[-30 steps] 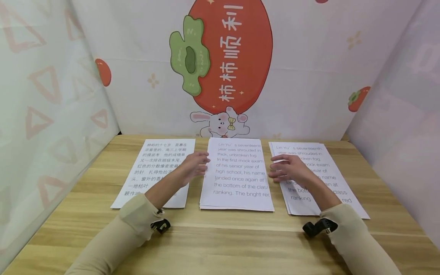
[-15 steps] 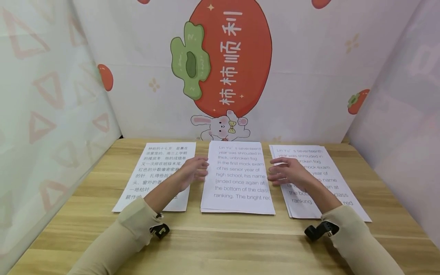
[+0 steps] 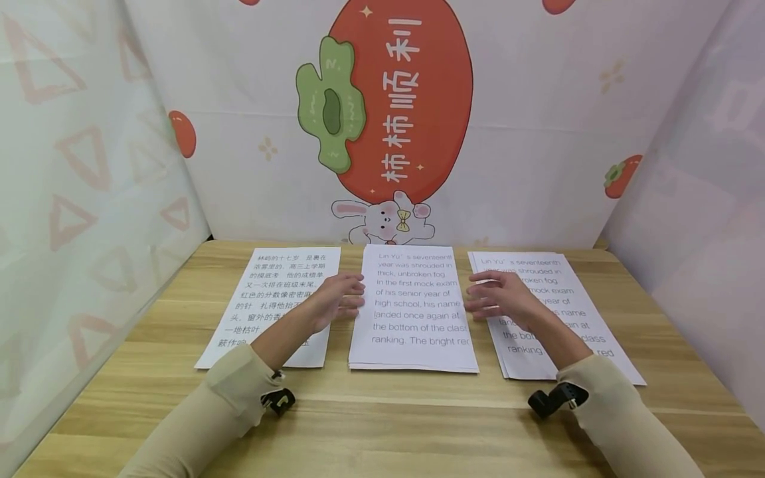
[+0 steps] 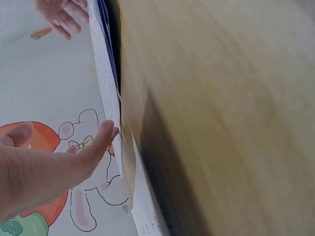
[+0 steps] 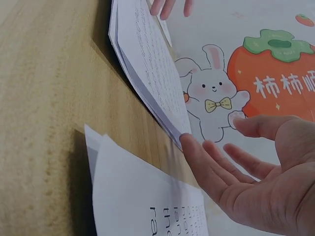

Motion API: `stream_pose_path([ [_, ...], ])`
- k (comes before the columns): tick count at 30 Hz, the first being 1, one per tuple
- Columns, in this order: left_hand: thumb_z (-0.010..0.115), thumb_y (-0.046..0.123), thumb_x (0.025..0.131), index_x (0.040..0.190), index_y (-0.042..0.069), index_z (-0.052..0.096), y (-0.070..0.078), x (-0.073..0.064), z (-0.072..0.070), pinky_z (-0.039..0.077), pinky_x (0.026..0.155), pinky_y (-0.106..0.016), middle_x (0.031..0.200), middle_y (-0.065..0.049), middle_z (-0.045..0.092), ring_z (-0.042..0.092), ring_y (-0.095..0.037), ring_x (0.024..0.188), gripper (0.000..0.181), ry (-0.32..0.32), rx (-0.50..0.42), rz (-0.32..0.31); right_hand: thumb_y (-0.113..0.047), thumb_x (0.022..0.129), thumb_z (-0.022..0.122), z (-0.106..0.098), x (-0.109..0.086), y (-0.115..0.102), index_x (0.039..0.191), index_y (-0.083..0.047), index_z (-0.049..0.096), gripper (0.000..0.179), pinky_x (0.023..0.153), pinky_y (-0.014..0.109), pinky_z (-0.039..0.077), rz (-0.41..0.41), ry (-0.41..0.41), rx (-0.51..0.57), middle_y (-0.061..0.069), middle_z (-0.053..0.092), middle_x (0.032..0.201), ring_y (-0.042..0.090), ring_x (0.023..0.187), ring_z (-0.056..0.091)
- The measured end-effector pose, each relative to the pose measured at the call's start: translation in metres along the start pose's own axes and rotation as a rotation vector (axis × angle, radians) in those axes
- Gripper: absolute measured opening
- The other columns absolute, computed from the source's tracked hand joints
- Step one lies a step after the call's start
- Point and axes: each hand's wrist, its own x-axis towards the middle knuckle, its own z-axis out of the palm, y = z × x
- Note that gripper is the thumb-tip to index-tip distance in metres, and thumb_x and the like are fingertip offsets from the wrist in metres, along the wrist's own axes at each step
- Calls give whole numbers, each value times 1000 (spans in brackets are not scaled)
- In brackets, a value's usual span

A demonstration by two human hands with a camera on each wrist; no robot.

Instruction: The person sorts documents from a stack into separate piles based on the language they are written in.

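A middle stack of white sheets printed in English (image 3: 412, 305) lies on the table between both hands. My left hand (image 3: 331, 299) is at its left edge, fingers loosely extended toward it, above the stack with Chinese text (image 3: 271, 285). My right hand (image 3: 502, 299) faces it from the opposite side, fingers spread and slightly bent, over the right stack of English sheets (image 3: 576, 332). In the right wrist view, one fingertip is at the rim of the middle stack (image 5: 152, 78); whether it touches, I cannot tell. Neither hand grips anything.
The wooden table (image 3: 394, 425) carries three paper stacks side by side. Behind it hangs a white backdrop (image 3: 526, 179) with a large persimmon and a rabbit. White panels close in the left and right sides. A black strapped device (image 3: 277, 401) sits on the left wrist, another (image 3: 556, 399) on the right.
The head view has tilted up a little, so everything appears slightly lower. Both hands stay beside the middle stack, fingertips a touch closer to it. Its top sheets have shifted very slightly left.
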Motion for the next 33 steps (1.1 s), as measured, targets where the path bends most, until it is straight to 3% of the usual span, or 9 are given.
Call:
stream_pose_path([
  [5, 42, 19, 108, 158, -1, 33, 3, 0, 3, 45, 114, -52, 154, -28, 40, 46, -44, 140, 55, -4, 10, -11, -5, 105, 58, 3, 3, -1, 149, 12, 39, 51, 91, 42, 62, 9, 45, -1, 28, 59, 130, 31, 109, 73],
  [10, 42, 18, 107, 157, -2, 35, 4, 1, 5, 47, 112, -51, 152, -28, 41, 47, -43, 139, 54, -10, 21, -12, -6, 104, 58, 8, 11, -1, 151, 12, 38, 53, 86, 34, 64, 46, 84, -13, 24, 65, 123, 18, 98, 72],
  [16, 43, 17, 107, 156, -2, 35, 4, 2, 5, 47, 113, -50, 152, -28, 41, 47, -44, 140, 53, -17, 18, -17, -1, 98, 67, 13, 24, 1, 144, 12, 49, 52, 69, 26, 62, 49, 126, -64, 9, 73, 99, 10, 78, 68],
  [19, 42, 17, 108, 157, -3, 33, 5, 3, 5, 46, 114, -51, 153, -28, 39, 46, -45, 139, 54, -16, 13, -12, 2, 95, 67, 16, 28, 3, 141, 12, 53, 49, 68, 26, 62, 19, 131, -105, 4, 71, 91, 10, 75, 67],
  [29, 51, 13, 101, 155, -4, 37, 4, 17, 4, 41, 118, -50, 153, -25, 45, 41, -44, 144, 58, 92, 60, 24, 3, 100, 59, 18, 28, 3, 142, 7, 51, 43, 73, 27, 61, -9, 103, -104, 13, 57, 109, 17, 84, 64],
  [33, 54, 11, 98, 154, -2, 40, 3, 22, 4, 45, 115, -47, 149, -22, 50, 48, -40, 139, 59, 139, 84, 10, 5, 101, 57, 16, 23, 0, 144, 9, 47, 45, 76, 26, 61, -49, 83, -63, 14, 55, 112, 15, 87, 64],
])
